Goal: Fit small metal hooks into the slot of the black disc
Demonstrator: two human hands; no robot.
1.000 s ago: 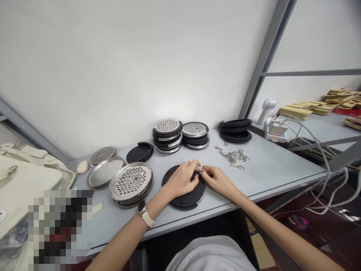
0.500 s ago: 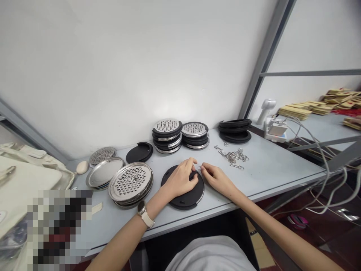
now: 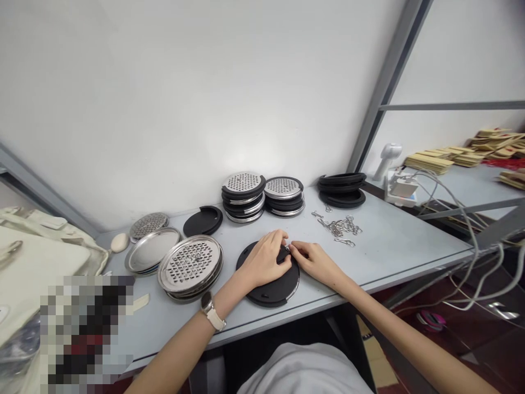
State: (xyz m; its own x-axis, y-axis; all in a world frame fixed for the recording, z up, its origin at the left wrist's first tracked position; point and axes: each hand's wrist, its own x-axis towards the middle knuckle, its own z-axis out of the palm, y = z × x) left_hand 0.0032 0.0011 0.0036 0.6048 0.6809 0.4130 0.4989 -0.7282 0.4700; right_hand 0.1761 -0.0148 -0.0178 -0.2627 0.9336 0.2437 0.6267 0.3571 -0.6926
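the black disc (image 3: 273,287) lies flat on the tabletop (image 3: 394,246), near its front edge, under the left hand (image 3: 268,258). behind it stand two stacks of perforated discs with black rims, the left stack (image 3: 244,198) just beside the right stack (image 3: 284,196). left of the disc sit the grater-like plates (image 3: 191,266), then the plain metal plates (image 3: 152,251); an empty-looking black holder (image 3: 202,221) lies behind these. the loose metal clips (image 3: 340,226) are scattered behind and right of the right hand (image 3: 315,264), with the black rings (image 3: 342,190) piled farther back.

bare surface runs right of the right hand, between the clips and the front edge; on the left, the grater-like plates narrow the room beside the left wrist.

the disc is round, equally long each way, its flat face up, a thin shiny rim showing along its right side. the left hand is bent over it, thumb spread from the index finger; whether it grips, i cannot tell. the right hand is narrow, fingertips pinching a small metal piece (image 3: 289,248) at the disc's far right edge.
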